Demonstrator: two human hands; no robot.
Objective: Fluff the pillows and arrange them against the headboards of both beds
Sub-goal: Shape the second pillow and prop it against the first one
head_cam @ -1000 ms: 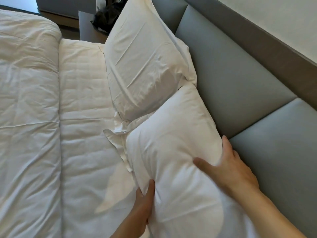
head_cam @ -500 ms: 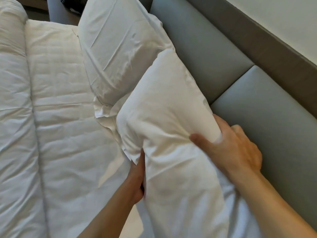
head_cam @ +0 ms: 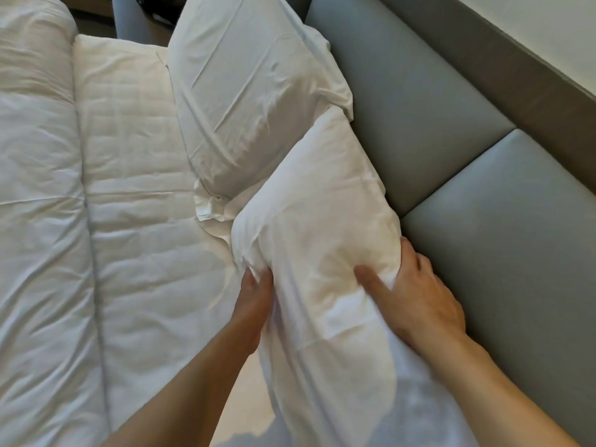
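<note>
Two white pillows lean against the grey padded headboard [head_cam: 429,101]. The near pillow [head_cam: 319,201] is squeezed between both hands. My left hand [head_cam: 254,304] grips its left edge, with fabric bunched under the thumb. My right hand [head_cam: 416,295] clasps the side toward the headboard, thumb pressed into the front and fingers wrapped behind. The far pillow [head_cam: 254,82] stands tilted against the headboard, and its lower corner overlaps the top of the near pillow.
A rolled-back white duvet [head_cam: 35,188] lies along the left. The quilted mattress cover [head_cam: 135,175] stretches between it and the pillows. A brown ledge [head_cam: 522,75] and pale wall run above the headboard. Dark furniture shows at the top edge.
Both hands have squeezed the near pillow inward and shifted it slightly; my left hand slid up its left edge, and my right thumb now digs deeper into the front.
</note>
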